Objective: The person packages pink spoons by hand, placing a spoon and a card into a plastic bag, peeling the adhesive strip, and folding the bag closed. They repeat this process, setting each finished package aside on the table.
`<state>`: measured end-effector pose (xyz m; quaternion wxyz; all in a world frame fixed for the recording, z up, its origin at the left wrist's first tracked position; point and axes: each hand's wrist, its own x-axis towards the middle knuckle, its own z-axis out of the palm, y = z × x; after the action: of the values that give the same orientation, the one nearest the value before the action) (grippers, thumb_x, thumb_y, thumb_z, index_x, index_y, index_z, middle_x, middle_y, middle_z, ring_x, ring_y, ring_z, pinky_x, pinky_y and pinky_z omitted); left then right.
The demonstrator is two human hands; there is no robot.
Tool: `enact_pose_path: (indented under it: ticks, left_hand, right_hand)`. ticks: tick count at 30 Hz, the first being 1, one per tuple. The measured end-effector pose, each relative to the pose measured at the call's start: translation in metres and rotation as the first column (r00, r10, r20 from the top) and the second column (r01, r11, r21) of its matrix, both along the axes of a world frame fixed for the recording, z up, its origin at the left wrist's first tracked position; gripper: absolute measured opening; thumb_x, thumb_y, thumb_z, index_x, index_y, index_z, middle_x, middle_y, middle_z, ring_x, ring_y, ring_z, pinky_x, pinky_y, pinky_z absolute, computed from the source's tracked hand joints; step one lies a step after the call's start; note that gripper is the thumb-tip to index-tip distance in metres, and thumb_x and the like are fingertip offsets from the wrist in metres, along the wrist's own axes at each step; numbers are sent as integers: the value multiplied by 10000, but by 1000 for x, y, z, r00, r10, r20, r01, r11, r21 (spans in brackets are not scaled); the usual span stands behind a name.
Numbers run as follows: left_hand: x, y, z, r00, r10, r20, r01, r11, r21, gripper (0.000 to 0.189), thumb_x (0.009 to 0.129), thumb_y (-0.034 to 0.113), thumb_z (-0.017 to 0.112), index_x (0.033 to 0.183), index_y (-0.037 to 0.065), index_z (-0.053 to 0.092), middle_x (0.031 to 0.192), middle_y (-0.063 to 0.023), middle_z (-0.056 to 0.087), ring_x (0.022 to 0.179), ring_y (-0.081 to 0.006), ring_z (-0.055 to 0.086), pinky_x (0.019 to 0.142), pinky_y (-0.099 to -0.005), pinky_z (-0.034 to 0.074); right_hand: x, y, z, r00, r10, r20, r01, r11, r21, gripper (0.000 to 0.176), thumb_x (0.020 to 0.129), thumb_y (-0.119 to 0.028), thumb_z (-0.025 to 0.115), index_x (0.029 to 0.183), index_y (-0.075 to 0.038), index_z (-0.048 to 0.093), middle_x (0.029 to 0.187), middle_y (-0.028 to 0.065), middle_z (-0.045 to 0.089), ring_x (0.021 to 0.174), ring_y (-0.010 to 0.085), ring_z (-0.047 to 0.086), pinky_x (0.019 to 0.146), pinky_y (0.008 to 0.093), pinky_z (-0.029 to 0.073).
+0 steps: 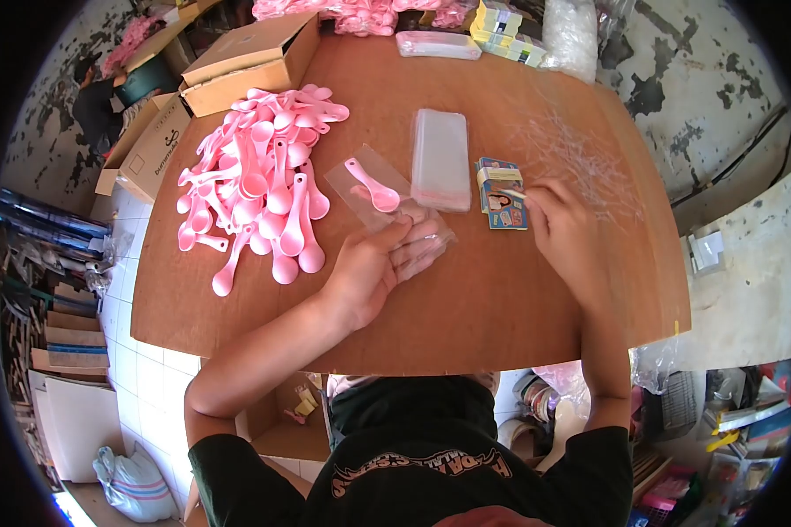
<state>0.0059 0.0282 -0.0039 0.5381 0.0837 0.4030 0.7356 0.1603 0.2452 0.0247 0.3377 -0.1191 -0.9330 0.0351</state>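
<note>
My left hand (404, 250) grips a clear plastic bag (347, 176) between thumb and fingers, with the palm turned up beneath it. A pink measuring spoon (374, 186) lies within the bag's outline, its bowl close to my thumb. My right hand (561, 220) pinches the edge of a small printed card (510, 192) at the top of a stack of blue cards (504, 220). Between the hands, a pile of flat clear bags (440, 158) rests on the wooden table (466, 307). A large heap of pink spoons (259, 184) spreads to the left of my left hand.
A cardboard box (250, 61) stands at the table's back left, with another carton (149, 145) beyond the edge. Thin clear plastic strips (580, 158) are scattered at right. Along the back are packaged bags (438, 45) and card bundles (505, 35). A person (97, 105) crouches far left.
</note>
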Motion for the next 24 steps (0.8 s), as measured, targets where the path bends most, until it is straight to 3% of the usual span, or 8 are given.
enact_pose_path:
  ticks: [4, 6, 7, 9, 12, 16, 18, 24]
  left_hand:
    - [-6, 3, -9, 1000, 15, 23, -16, 999, 29, 312, 955, 225, 517, 1208, 44, 512, 1188, -88, 588, 1125, -200, 563, 969, -345, 451]
    - [-6, 4, -11, 999, 36, 31, -37, 998, 43, 315, 953, 224, 522, 1208, 39, 515, 1183, -87, 592, 1122, -198, 567, 964, -341, 456]
    - [-6, 4, -8, 998, 49, 34, -50, 998, 36, 315, 955, 218, 519, 1212, 37, 515, 1184, -90, 594, 1119, -203, 571, 965, -340, 458]
    - [-7, 3, -7, 997, 64, 35, -65, 997, 30, 315, 956, 211, 516, 1217, 34, 514, 1184, -94, 596, 1115, -209, 576, 965, -339, 460]
    - [-7, -3, -4, 994, 102, 41, -104, 993, 62, 295, 956, 201, 513, 1194, 26, 521, 1189, -105, 598, 1121, -217, 575, 962, -343, 465]
    - [9, -18, 5, 988, 135, 77, -144, 982, 125, 223, 961, 185, 496, 1139, 56, 537, 1174, -107, 610, 1107, -210, 586, 939, -373, 480]
    - [17, -25, 10, 978, 161, 134, -178, 975, 132, 220, 960, 192, 497, 1142, 75, 540, 1171, -95, 614, 1106, -201, 586, 934, -383, 481]
    - [38, -24, 0, 948, 251, 198, -275, 956, 105, 241, 954, 237, 522, 1167, 127, 548, 1081, -1, 633, 1058, -152, 593, 937, -380, 475]
  right_hand:
    - [11, -25, 31, 985, -88, -146, 85, 996, -27, 87, 839, -48, 614, 911, -36, 662, 777, 82, 614, 622, 212, 611, 532, 294, 456]
    - [17, -33, 37, 988, -106, -114, 71, 960, -272, 125, 881, -60, 593, 977, -13, 658, 718, 94, 623, 585, 118, 593, 525, 224, 433]
    - [18, -39, 36, 989, -103, -110, 69, 960, -272, 125, 881, -60, 593, 977, -13, 658, 718, 94, 623, 585, 118, 593, 525, 224, 433]
    - [16, -53, 33, 980, -138, -145, 12, 765, -644, 178, 904, -81, 580, 1031, 18, 657, 725, 82, 653, 603, 68, 584, 558, 191, 429]
    - [20, -57, 32, 979, 59, -193, -180, 687, -704, 205, 915, -87, 574, 1060, 33, 655, 766, 72, 668, 669, 80, 609, 586, 190, 440]
    - [38, -69, 18, 941, 129, -314, -332, 541, -773, 218, 906, -72, 587, 1078, 48, 648, 837, 91, 683, 724, 88, 619, 634, 198, 462]
    - [38, -90, 12, 943, -7, -333, -251, 642, -725, 219, 890, -38, 602, 1078, 68, 639, 899, 108, 685, 780, 86, 615, 693, 198, 475]
    - [40, -125, -25, 876, -167, -452, -318, 506, -802, 223, 872, -9, 620, 1081, 69, 637, 977, 121, 677, 843, 92, 610, 757, 201, 481]
